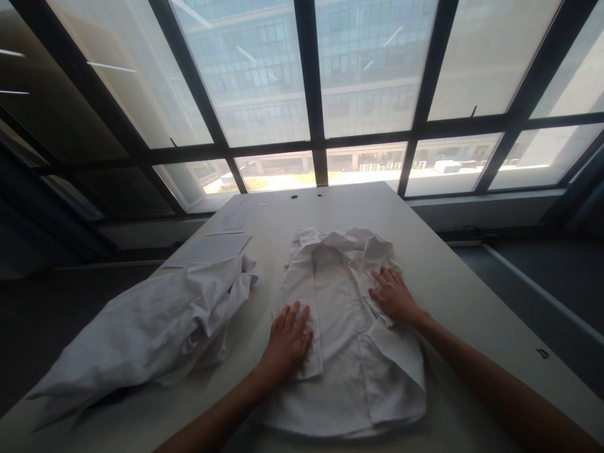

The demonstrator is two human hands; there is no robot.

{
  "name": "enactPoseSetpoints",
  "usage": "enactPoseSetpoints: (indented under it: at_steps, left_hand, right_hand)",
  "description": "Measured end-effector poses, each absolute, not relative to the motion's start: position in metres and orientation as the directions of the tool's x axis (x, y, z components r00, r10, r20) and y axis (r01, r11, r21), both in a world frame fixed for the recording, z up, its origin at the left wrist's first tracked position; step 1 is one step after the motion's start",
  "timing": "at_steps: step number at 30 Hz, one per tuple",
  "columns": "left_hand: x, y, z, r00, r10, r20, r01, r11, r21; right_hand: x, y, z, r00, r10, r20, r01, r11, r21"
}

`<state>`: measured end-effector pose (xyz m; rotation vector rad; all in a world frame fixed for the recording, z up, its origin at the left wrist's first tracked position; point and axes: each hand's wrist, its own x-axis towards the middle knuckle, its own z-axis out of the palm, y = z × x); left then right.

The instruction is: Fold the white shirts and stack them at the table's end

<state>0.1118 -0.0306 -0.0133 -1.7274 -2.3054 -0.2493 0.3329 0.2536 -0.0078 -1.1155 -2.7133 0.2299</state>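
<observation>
A white garment [337, 302], which looks like a long-sleeved shirt or coat, lies spread on the white table [349, 211], its hem toward me. Both side parts are folded inward over its body, the left one lying flat and straight-edged. My left hand [289, 340] rests flat on that left fold, fingers spread. On the right fold, higher up, lies my right hand [394, 294], palm down with its fingers apart. Below the right hand the cloth is bunched and raised. The garment's collar end, at the far side, is crumpled.
A second heap of white cloth [151, 321] lies on the table's left side. Behind it are paper sheets [207, 250]. Two small round holes sit near the far edge. Large dark-framed windows [319, 94] stand beyond the table.
</observation>
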Motion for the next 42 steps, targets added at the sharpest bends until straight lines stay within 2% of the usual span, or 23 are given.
enactPoseSetpoints:
  at_steps: [3,6,9,12,14,17,19,23,24,26,30,33,39,42]
  left_hand:
    - [0.122,-0.039,0.012,-0.271,0.945,0.185,0.961,0.276,0.0]
    - [0.103,-0.01,0.044,-0.261,0.958,0.119,0.965,0.256,0.057]
    - [0.065,0.041,0.061,-0.308,0.943,0.127,0.951,0.304,0.054]
    - [0.03,0.093,0.065,-0.389,0.921,-0.018,0.917,0.389,0.09]
    - [0.014,0.124,0.068,-0.382,0.923,-0.055,0.909,0.385,0.16]
    - [0.0,0.165,0.081,-0.45,0.893,0.006,0.866,0.435,0.245]
    - [-0.003,0.191,0.092,-0.452,0.887,0.1,0.861,0.404,0.309]
    - [0.008,0.225,0.098,-0.234,0.889,0.393,0.906,0.053,0.42]
    - [0.014,0.228,0.093,-0.215,0.875,0.434,0.907,0.015,0.42]
    - [0.028,0.227,0.075,-0.245,0.86,0.447,0.912,0.048,0.408]
    - [0.05,0.202,0.027,-0.323,0.892,0.316,0.926,0.229,0.3]
    - [0.055,0.181,0.002,-0.338,0.915,0.219,0.933,0.295,0.205]
    - [0.045,0.16,-0.01,-0.316,0.93,0.187,0.947,0.296,0.125]
    - [0.039,0.153,-0.008,-0.32,0.927,0.196,0.947,0.304,0.108]
  right_hand:
    - [0.343,0.249,-0.008,-0.728,0.675,0.123,0.64,0.733,-0.231]
    - [0.343,0.252,-0.001,-0.71,0.685,0.165,0.636,0.724,-0.267]
    - [0.335,0.265,0.008,-0.632,0.727,0.269,0.663,0.687,-0.296]
    - [0.326,0.287,0.013,-0.511,0.779,0.363,0.732,0.616,-0.29]
    - [0.323,0.302,0.014,-0.441,0.831,0.34,0.773,0.544,-0.327]
    - [0.322,0.323,0.013,-0.379,0.898,0.223,0.774,0.439,-0.456]
    - [0.326,0.335,0.012,-0.346,0.924,0.166,0.759,0.379,-0.53]
    - [0.343,0.348,0.008,-0.252,0.953,0.169,0.768,0.303,-0.564]
    - [0.348,0.349,0.007,-0.22,0.961,0.167,0.786,0.276,-0.553]
    - [0.358,0.35,0.007,-0.164,0.975,0.15,0.827,0.219,-0.517]
    - [0.376,0.345,0.012,-0.125,0.978,0.165,0.868,0.188,-0.46]
    - [0.39,0.34,0.014,-0.122,0.971,0.204,0.881,0.201,-0.428]
    - [0.408,0.343,0.007,-0.164,0.981,0.104,0.909,0.191,-0.371]
    - [0.4,0.344,0.006,-0.223,0.958,0.181,0.888,0.276,-0.368]
